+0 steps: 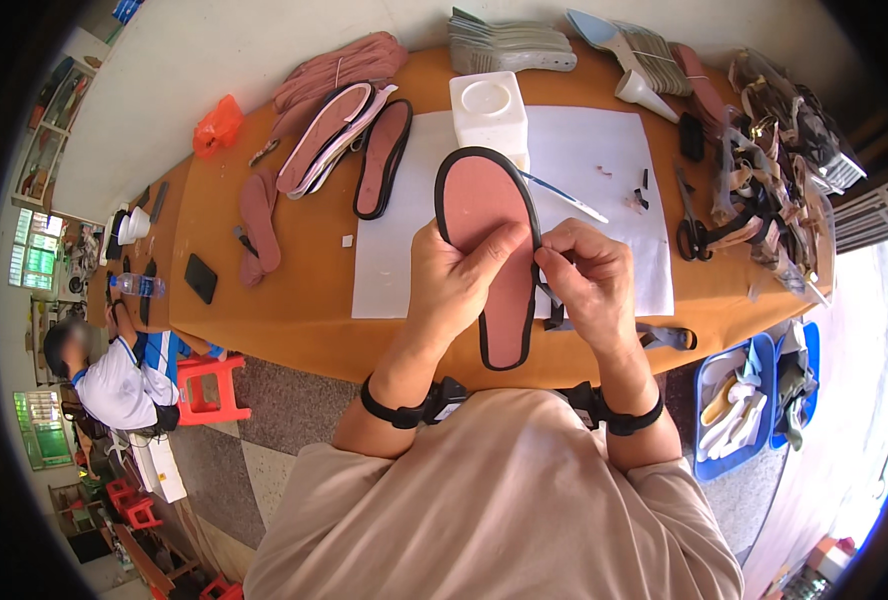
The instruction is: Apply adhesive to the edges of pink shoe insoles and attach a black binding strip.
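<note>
A pink insole with a black edging round its rim stands nearly upright in front of me, over the table. My left hand grips it from the left side, thumb laid across the pink face. On the opposite side, my right hand is closed in a pinch at the black edging, thumb and fingertip together. A dark strap shows below that pinch, partly hidden; I cannot tell whether it joins the insole. Behind the insole's top is a white square container, and a blue-and-white stick-like tool lies beside it.
White paper covers the table's middle. Pink insoles and a phone lie left. Scissors and a heap of straps are right. Blue bins stand below right; a seated person works at left.
</note>
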Demonstrator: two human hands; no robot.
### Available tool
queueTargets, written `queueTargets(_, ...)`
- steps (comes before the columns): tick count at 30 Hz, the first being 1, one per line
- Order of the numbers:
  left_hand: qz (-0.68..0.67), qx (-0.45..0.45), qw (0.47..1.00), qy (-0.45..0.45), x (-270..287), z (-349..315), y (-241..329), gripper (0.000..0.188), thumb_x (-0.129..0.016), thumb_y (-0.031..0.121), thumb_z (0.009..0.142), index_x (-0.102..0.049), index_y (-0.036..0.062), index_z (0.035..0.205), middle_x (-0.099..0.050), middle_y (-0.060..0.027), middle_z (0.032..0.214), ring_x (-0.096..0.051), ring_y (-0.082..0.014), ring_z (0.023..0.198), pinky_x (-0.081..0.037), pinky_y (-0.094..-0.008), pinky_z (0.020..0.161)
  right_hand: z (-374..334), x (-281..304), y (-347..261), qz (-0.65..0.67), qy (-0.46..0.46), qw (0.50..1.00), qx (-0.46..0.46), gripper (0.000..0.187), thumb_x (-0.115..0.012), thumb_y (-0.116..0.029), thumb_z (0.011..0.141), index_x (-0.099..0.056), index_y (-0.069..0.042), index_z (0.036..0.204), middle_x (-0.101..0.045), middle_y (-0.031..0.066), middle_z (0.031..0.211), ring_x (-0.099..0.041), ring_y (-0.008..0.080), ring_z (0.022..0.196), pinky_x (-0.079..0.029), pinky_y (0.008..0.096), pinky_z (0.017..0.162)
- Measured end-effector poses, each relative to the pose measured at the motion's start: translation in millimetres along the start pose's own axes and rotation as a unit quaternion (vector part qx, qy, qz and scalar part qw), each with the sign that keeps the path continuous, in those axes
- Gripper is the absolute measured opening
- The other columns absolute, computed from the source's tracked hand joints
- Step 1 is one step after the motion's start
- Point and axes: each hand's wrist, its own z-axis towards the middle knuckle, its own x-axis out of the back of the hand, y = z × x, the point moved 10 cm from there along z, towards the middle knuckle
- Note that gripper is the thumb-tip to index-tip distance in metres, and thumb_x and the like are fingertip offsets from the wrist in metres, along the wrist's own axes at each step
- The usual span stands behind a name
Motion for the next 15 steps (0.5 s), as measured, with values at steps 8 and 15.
queueTargets(8,0.080,-0.036,0.991,-0.106,-16.6,1.4,14.4,0.018,-0.078,0.014,0.091,-0.072,-0.0019,0.095,-0.073,-0.0061,0.080,-0.066,-0.0117,0.071,-0.053,-0.0284,0.064,2.8,5.7,-22.3,-0.039,0.025,0.993,0.112,0.006,-0.065,0.003,0.085,-0.067,0.003,0.080,-0.060,0.0048,0.076,-0.053,0.0122,0.069,-0.044,0.0284,0.063)
queueTargets(15,0.056,-0.029,0.993,-0.100,-15.8,0.7,11.8,0.018,-0.077,0.015,0.093,-0.070,-0.0012,0.096,-0.071,-0.0011,0.083,-0.062,-0.0075,0.075,-0.051,-0.0257,0.066,3.1,3.8,-29.4,-0.078,0.014,0.989,0.126,0.006,-0.063,0.002,0.086,-0.068,0.004,0.083,-0.060,0.0081,0.076,-0.055,0.0156,0.069,-0.045,0.0295,0.063)
